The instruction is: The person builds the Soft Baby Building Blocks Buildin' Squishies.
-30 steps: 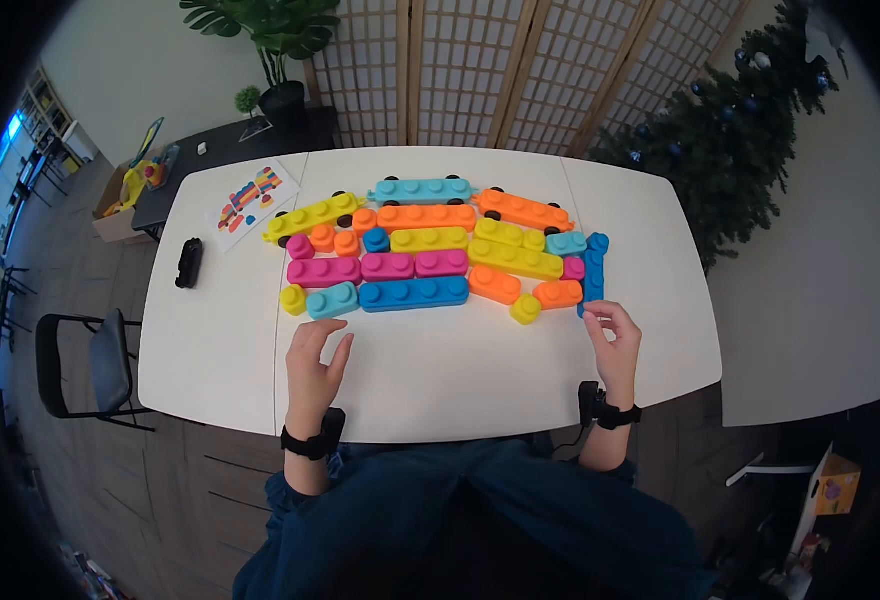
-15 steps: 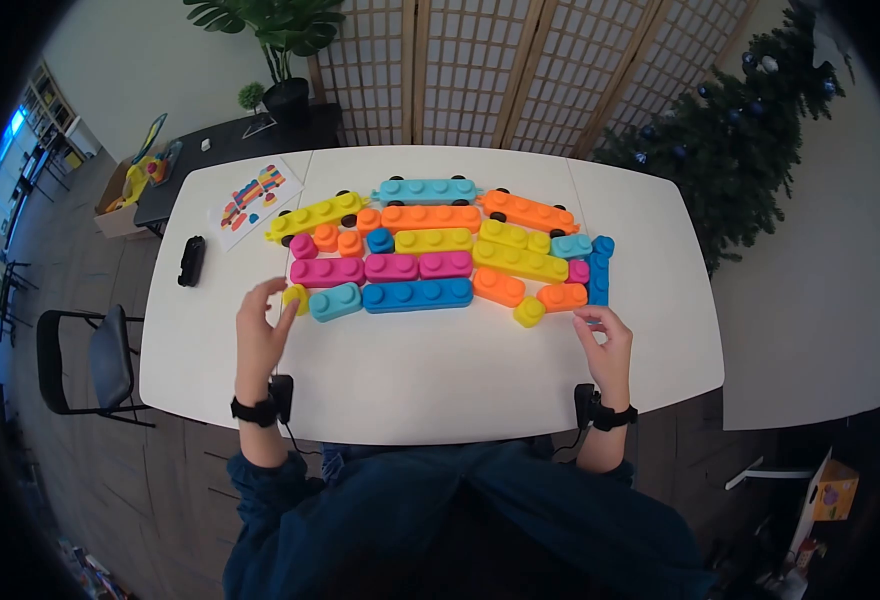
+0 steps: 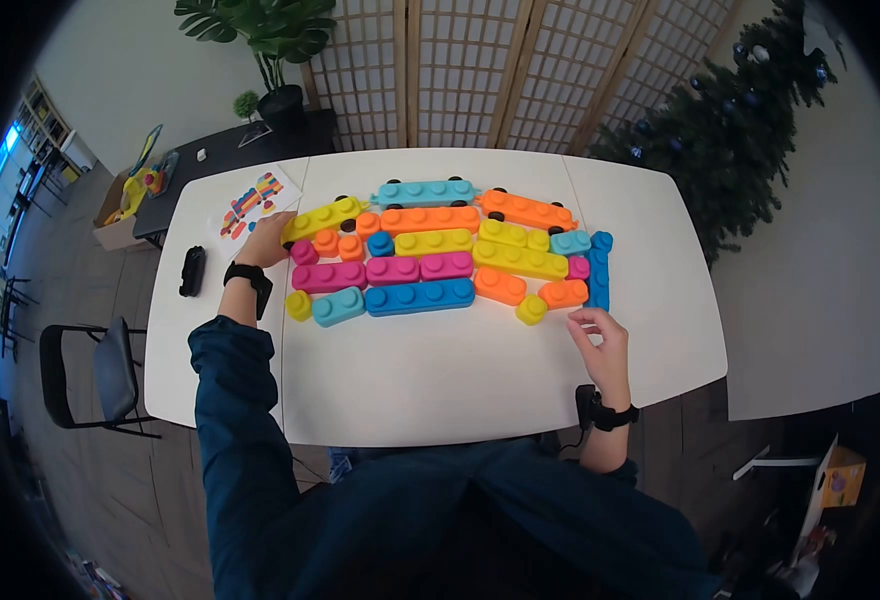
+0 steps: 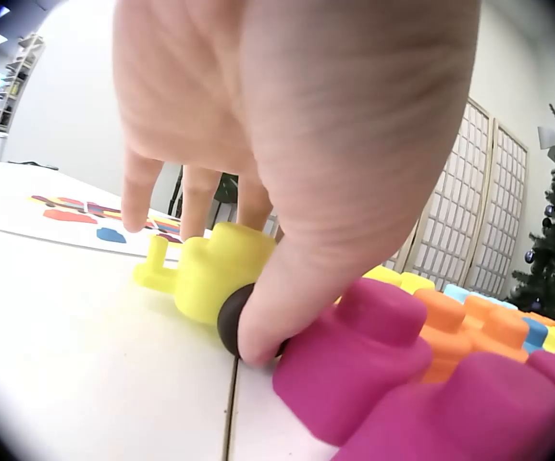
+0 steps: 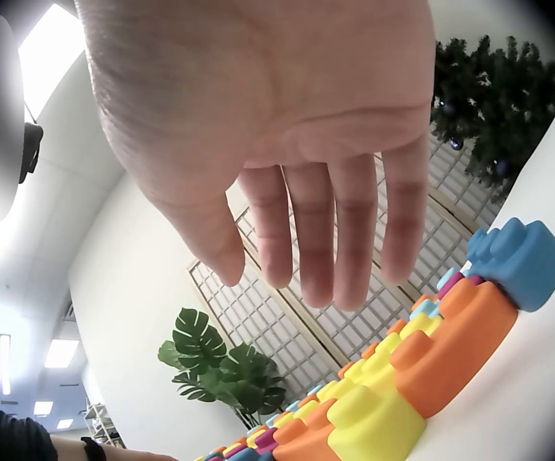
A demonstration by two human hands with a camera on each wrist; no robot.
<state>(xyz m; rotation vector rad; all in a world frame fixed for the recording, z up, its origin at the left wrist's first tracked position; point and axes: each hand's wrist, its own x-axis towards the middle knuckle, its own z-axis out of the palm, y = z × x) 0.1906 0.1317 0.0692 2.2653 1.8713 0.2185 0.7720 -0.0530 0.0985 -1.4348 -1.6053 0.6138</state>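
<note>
My left hand (image 3: 264, 240) is at the back left, over the near end of a long yellow block on black wheels (image 3: 325, 218). In the left wrist view the thumb (image 4: 263, 322) lies against a black wheel (image 4: 235, 322), and the other fingers come down on the far side, gripping the yellow block (image 4: 218, 274) between them. A magenta block (image 4: 354, 355) stands right beside the thumb. My right hand (image 3: 602, 345) hovers loosely bent at the front right, holding nothing. Nearest to it are an orange block (image 3: 564, 294), a small yellow block (image 3: 531, 310) and a long blue piece (image 3: 600, 272).
Rows of blocks fill the middle of the white table (image 3: 410, 380), among them a long blue block (image 3: 418, 297). Turquoise (image 3: 425, 193) and orange (image 3: 528, 210) wheeled blocks stand along the back. A picture sheet (image 3: 245, 207) and a black object (image 3: 192, 271) lie at left.
My left hand has moved from the front of the blocks, out left past the small yellow block, then forward onto the wheeled yellow block. The right hand has drifted slightly left and down.
</note>
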